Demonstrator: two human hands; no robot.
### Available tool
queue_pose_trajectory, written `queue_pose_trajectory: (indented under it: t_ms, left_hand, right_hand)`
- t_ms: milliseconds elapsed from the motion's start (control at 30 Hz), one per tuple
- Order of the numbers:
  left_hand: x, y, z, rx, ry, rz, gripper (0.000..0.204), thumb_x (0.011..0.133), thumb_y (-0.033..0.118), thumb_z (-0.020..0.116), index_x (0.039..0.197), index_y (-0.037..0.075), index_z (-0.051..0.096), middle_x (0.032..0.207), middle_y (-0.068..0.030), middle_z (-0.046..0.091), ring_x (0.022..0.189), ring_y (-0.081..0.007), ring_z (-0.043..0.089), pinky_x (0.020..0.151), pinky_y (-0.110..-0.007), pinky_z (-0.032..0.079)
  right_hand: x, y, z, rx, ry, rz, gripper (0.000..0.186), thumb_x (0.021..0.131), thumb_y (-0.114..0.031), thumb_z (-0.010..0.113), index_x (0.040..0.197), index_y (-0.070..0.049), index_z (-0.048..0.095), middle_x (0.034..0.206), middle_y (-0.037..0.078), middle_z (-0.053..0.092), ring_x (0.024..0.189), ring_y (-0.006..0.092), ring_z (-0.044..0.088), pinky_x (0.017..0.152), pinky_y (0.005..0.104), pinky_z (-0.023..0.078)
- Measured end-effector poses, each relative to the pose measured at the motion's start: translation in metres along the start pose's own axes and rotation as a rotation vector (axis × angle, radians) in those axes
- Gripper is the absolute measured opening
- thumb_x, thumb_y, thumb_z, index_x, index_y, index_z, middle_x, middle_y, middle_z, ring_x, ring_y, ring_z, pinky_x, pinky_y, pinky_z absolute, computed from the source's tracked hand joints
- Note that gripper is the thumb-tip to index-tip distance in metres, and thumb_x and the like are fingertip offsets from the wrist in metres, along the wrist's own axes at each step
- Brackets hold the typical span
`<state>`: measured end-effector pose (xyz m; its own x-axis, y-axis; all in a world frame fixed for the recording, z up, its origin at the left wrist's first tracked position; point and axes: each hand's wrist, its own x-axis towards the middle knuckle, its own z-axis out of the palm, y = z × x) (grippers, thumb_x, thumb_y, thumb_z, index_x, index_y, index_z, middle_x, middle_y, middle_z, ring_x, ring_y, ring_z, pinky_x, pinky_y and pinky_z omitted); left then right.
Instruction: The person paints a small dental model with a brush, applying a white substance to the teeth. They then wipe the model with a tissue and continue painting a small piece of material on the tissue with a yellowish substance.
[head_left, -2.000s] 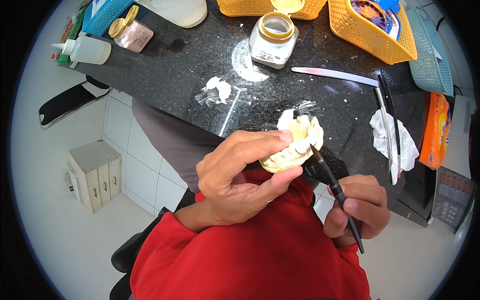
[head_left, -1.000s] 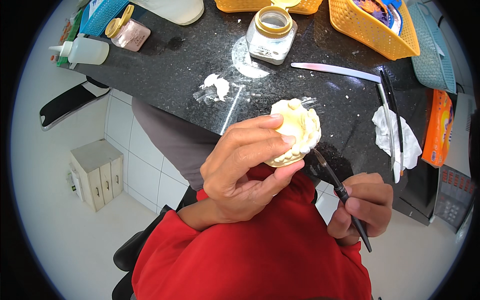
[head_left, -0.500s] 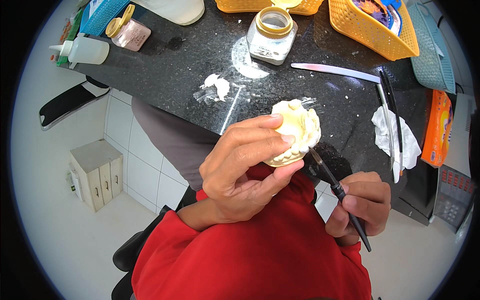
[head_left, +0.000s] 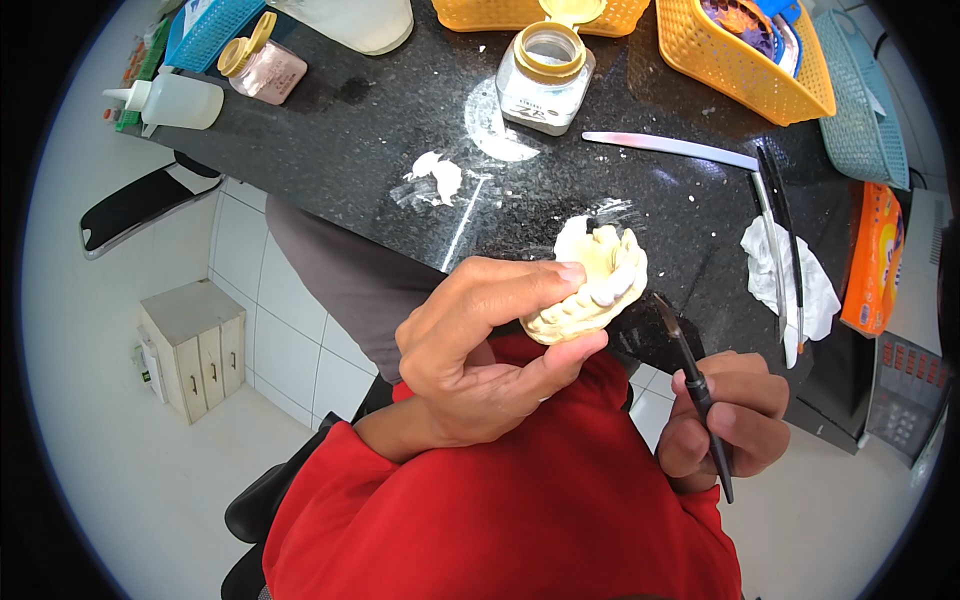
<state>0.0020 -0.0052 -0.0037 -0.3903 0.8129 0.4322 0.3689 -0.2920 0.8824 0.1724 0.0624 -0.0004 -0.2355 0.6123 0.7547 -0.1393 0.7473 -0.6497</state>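
Left hand (head_left: 485,345) grips tooth model (head_left: 610,283); right hand (head_left: 742,415) pinches brush (head_left: 680,347) at model's four o'clock. Slack grip could drop either.

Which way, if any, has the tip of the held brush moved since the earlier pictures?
Yes: rightward, the brush tip is nearer the crumpled white tissue.

We count one left hand (head_left: 490,350), one right hand (head_left: 730,420), one tooth model (head_left: 600,305) and one brush (head_left: 690,365). Jars, two: one clear jar (head_left: 545,100), one pink jar (head_left: 268,76). Baskets, four in view: one centre yellow basket (head_left: 468,15), one right yellow basket (head_left: 720,72), one left blue basket (head_left: 212,42), one right blue basket (head_left: 860,140). We log one squeeze bottle (head_left: 188,102), one tissue (head_left: 815,285), one orange packet (head_left: 876,255), one cabinet (head_left: 190,345). Thin tools: we make out at least two, one silver tool (head_left: 768,222), one black tool (head_left: 785,215); exact number unclear.
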Motion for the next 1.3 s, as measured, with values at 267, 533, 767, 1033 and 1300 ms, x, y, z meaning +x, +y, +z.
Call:
queue_pose_trajectory:
  t_ms: [267, 533, 767, 1033, 1300]
  left_hand:
    - [0.002, 0.0, -0.002, 0.065, -0.01, 0.031, 0.039, 0.07, 0.016, 0.081, 0.099, -0.002, 0.061, 0.093, -0.0139, 0.064, 0.08, -0.0151, 0.06, 0.067, -0.024, 0.047]
    - [0.001, -0.001, -0.001, 0.032, -0.003, 0.032, 0.039, 0.071, 0.015, 0.08, 0.1, -0.002, 0.06, 0.093, -0.0135, 0.063, 0.081, -0.0151, 0.06, 0.069, -0.023, 0.047]
    - [0.001, 0.0, -0.003, 0.027, -0.002, 0.018, 0.038, 0.071, 0.014, 0.08, 0.1, -0.002, 0.061, 0.093, -0.0129, 0.064, 0.08, -0.0143, 0.06, 0.068, -0.023, 0.047]
    - [0.001, 0.0, -0.003, 0.037, -0.001, 0.026, 0.038, 0.071, 0.013, 0.08, 0.1, -0.002, 0.061, 0.093, -0.014, 0.064, 0.08, -0.0158, 0.06, 0.069, -0.024, 0.047]
    - [0.001, -0.004, 0.003, -0.045, 0.093, 0.049, 0.037, 0.061, 0.002, 0.082, 0.093, -0.003, 0.064, 0.089, -0.0169, 0.067, 0.079, -0.0199, 0.066, 0.066, -0.026, 0.053]
  right_hand:
    - [0.008, -0.003, 0.0, -0.049, -0.131, 0.017, 0.022, 0.067, -0.005, 0.071, 0.084, -0.002, 0.057, 0.073, 0.012, 0.061, 0.057, 0.0196, 0.061, 0.044, 0.0244, 0.052]
    - [0.008, -0.002, 0.002, -0.07, -0.133, -0.005, 0.021, 0.068, -0.007, 0.071, 0.083, -0.003, 0.057, 0.071, 0.011, 0.061, 0.056, 0.0189, 0.061, 0.041, 0.0233, 0.05]
    - [0.006, -0.002, 0.001, -0.055, -0.11, 0.011, 0.022, 0.067, -0.005, 0.07, 0.084, -0.002, 0.057, 0.072, 0.011, 0.06, 0.055, 0.0193, 0.061, 0.042, 0.0228, 0.049]
    - [0.007, -0.002, 0.001, -0.036, -0.114, 0.015, 0.023, 0.065, -0.001, 0.068, 0.085, -0.001, 0.057, 0.074, 0.013, 0.06, 0.057, 0.0204, 0.061, 0.044, 0.0245, 0.05]
    - [0.005, -0.003, -0.014, 0.034, -0.18, 0.047, 0.024, 0.07, -0.002, 0.066, 0.093, 0.0, 0.057, 0.081, 0.015, 0.059, 0.061, 0.0212, 0.061, 0.052, 0.0254, 0.052]
